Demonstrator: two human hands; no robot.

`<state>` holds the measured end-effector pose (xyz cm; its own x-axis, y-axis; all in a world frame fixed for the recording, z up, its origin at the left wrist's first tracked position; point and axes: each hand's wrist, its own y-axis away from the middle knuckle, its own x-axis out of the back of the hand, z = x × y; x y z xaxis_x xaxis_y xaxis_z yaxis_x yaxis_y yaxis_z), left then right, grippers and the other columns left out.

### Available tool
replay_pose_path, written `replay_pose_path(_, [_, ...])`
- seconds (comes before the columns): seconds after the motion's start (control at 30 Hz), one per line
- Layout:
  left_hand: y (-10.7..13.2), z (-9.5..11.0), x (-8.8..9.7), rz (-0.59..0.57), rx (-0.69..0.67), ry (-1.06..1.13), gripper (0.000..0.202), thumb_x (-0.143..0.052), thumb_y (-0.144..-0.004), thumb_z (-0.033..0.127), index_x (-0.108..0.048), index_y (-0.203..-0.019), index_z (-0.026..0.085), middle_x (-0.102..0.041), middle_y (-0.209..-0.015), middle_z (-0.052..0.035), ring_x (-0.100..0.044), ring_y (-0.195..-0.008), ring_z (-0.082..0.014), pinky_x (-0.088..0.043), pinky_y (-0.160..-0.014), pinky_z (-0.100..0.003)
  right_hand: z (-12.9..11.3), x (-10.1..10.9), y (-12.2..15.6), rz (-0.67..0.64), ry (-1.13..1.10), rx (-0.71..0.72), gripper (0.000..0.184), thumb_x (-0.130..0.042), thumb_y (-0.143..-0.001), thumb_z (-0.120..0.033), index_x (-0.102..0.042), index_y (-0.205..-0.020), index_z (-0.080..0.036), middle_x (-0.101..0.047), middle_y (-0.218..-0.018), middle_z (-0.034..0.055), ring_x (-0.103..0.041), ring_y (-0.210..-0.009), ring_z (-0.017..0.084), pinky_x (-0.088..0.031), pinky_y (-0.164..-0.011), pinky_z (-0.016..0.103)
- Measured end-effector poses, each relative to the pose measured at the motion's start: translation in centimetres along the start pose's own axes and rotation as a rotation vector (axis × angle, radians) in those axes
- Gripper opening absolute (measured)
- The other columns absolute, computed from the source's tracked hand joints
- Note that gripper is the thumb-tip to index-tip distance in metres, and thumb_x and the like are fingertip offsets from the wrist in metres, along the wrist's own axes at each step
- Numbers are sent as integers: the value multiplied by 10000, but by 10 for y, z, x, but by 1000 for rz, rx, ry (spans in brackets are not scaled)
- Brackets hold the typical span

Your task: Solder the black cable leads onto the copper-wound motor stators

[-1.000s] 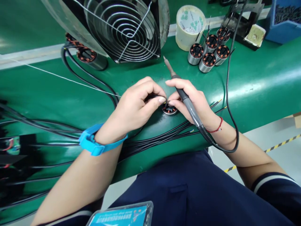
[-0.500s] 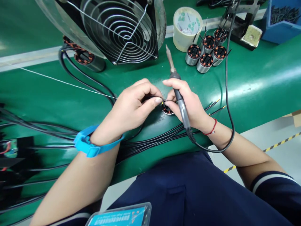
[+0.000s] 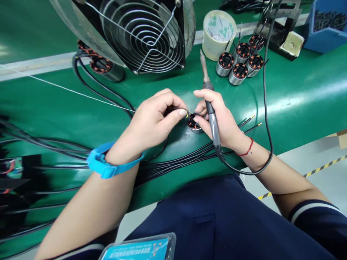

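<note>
A badge point(image 3: 138, 249) hangs at the near edge of the view, in front of dark blue clothing point(image 3: 206, 209). Beyond it, a bundle of black cables point(image 3: 173, 167) lies across the green worktop point(image 3: 298, 90).

The left hand point(image 3: 157, 121), with a blue strap point(image 3: 104, 164) at the wrist, pinches a thin black lead point(image 3: 187, 115) with a yellow section between thumb and index finger. The wound motor core point(image 3: 195, 127) stands on the worktop between the two hands, windings upward, at the end of this lead. The right hand point(image 3: 221, 119) grips the soldering iron point(image 3: 214, 127), tip directed away from the person and apart from the core. The right thumb overlaps the core's rim; contact cannot be confirmed.

Farther back, five similar cores point(image 3: 238, 75) stand grouped beside a tape roll point(image 3: 215, 47). A guarded fan point(image 3: 151, 45) is to their left; a sponge point(image 3: 292, 44) and a blue bin point(image 3: 325, 41) are to their right.
</note>
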<state>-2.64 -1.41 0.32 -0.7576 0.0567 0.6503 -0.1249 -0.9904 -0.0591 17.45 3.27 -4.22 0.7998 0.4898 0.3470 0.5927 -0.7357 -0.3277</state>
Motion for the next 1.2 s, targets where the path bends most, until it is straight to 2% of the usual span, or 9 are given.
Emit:
replay_pose_path(0.1, [0,2,0,-4,-2,-2,121,-549,-945,310,-619,-855,270,-628,-857,-15,-612,-835,-200,-524,-789,-408,1,-2,1,23,28,7,366,-525,-1018,-257,-442,-1374,-244,-620,-932,-49,-666,-839,110,-604,-863,294])
replay_pose_path(0.27, [-1,5,0,-10,4,7,133,-554,-936,306,-624,-844,241,-622,-841,-20,-600,-819,-193,-515,-774,-394,-2,3,-1,1,-43,-23,406,-550,-987,-197,-462,-1381,-237,-672,-910,-73,-670,-780,84,-574,-802,243])
replay_pose_path(0.4, [-1,4,0,-28,6,-16,183,-540,-957,349,-637,-867,223,-639,-860,-17,-596,-840,-184,-523,-791,-376,-3,5,-1,-30,-96,-60,395,-565,-974,-219,-494,-1363,-222,-683,-911,-58,-702,-797,105,-586,-848,272])
replay_pose_path(0.53, [-1,1,-1,-4,10,-15,149,-542,-954,340,-622,-860,257,-645,-870,-17,-618,-847,-194,-535,-794,-387,1,1,1,-40,-57,-35,511,-585,-940,-214,-440,-1429,-247,-675,-999,-37,-703,-846,115,-602,-823,262])
replay_pose_path(0.7, [0,1,-2,-19,-19,-3,119,-547,-947,314,-613,-857,272,-647,-870,-27,-635,-850,-214,-551,-810,-427,2,-4,3,-4,102,-25,395,-500,-1029,-298,-438,-1418,-269,-648,-979,-41,-710,-897,131,-616,-916,335])
replay_pose_path(0.8, [0,2,-3,-17,-29,-3,115,-543,-948,300,-610,-858,273,-650,-873,-30,-636,-849,-219,-556,-810,-439,-1,-3,4,20,128,18,359,-512,-1057,-373,-477,-1404,-286,-661,-991,-33,-721,-913,142,-610,-976,363])
replay_pose_path(0.9, [0,2,-3,-17,-50,4,113,-542,-947,292,-606,-856,272,-646,-865,-31,-631,-839,-222,-552,-799,-444,-3,0,4,-13,121,-17,354,-521,-1059,-398,-516,-1396,-288,-686,-1053,-1,-737,-944,159,-610,-990,354])
replay_pose_path(1.07, [-1,-2,-3,-13,-74,22,106,-549,-950,298,-606,-865,270,-642,-859,-27,-628,-831,-221,-537,-779,-429,-2,2,3,-82,59,-60,415,-502,-1033,-320,-451,-1442,-282,-692,-1102,3,-734,-928,152,-629,-922,323])
replay_pose_path(1.2, [-1,-4,-2,10,-66,16,97,-563,-950,306,-605,-870,269,-632,-845,-16,-622,-817,-211,-530,-757,-403,4,-1,3,-12,70,8,503,-559,-941,-230,-435,-1428,-257,-661,-1155,20,-705,-1000,165,-616,-954,346])
